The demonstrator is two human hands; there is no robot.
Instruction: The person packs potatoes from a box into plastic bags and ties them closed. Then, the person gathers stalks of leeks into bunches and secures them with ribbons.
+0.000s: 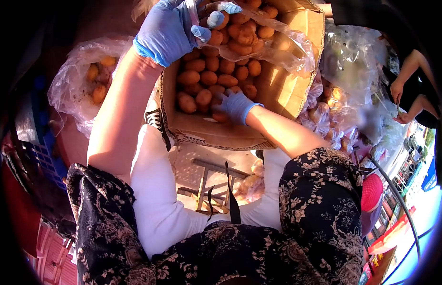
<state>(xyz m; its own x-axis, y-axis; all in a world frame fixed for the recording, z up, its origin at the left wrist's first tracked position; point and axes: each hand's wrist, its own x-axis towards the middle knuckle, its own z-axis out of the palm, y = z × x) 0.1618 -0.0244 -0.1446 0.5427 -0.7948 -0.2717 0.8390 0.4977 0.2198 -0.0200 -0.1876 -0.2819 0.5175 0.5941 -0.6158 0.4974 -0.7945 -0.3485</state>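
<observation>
A cardboard box stands in front of my knees with many brown, egg-shaped potatoes in it. My left hand, in a blue glove, is raised over the box's far left side, its fingers closed on the edge of a clear plastic bag. Potatoes show through that bag, which hangs across the box. Inside the box, my right hand, also in a blue glove, reaches down among the potatoes near the front edge. Its fingertips are at a potato, partly hidden, with the fingers curled around it.
An open plastic bag with potatoes lies to the left. More filled clear bags are heaped on the right, beside another person's hands. A small metal-framed stool stands between my legs. A blue crate is at the left.
</observation>
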